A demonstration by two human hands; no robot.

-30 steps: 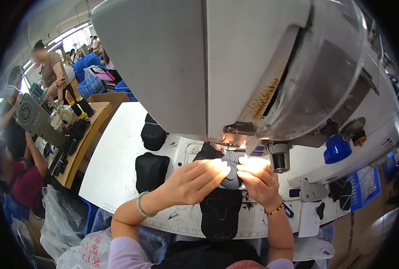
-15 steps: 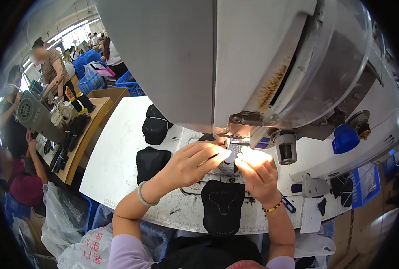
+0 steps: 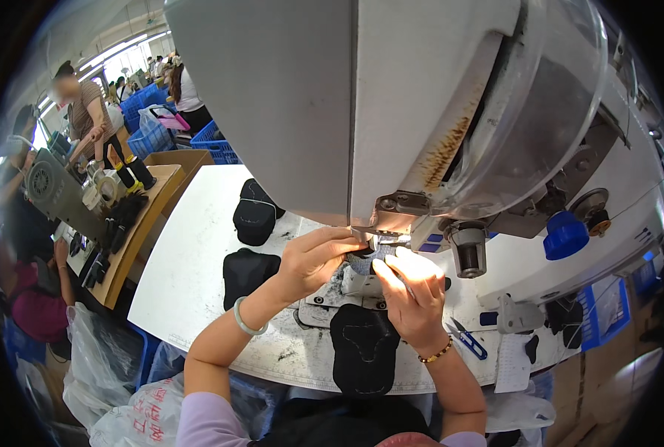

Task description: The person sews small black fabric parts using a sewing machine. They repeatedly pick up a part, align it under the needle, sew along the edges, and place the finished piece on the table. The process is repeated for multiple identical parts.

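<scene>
Under the lit head of a white sewing machine [image 3: 295,97], a small grey and black fabric piece [image 3: 362,264] lies between my hands. My left hand [image 3: 311,261] pinches its left side close to the needle area. On the right edge, the fingers of my right hand [image 3: 412,290] are closed, thumb and fingertips pressed on the fabric. The glare of the lamp and my fingers hide part of the piece. Just in front of the machine bed [image 3: 363,284] lies a black padded piece [image 3: 363,349] with a light stitched outline.
More black pieces, one behind [image 3: 256,212] and one nearer [image 3: 250,274], lie left of my left forearm. Blue-handled thread snips [image 3: 469,341] rest right of my right wrist. A blue crate [image 3: 604,309] stands beyond the table's right end. Other people work at the far left.
The fabric has been turned and raised, so the machine bed beneath now shows. My right hand has shifted slightly left and down. The snips are now more exposed.
</scene>
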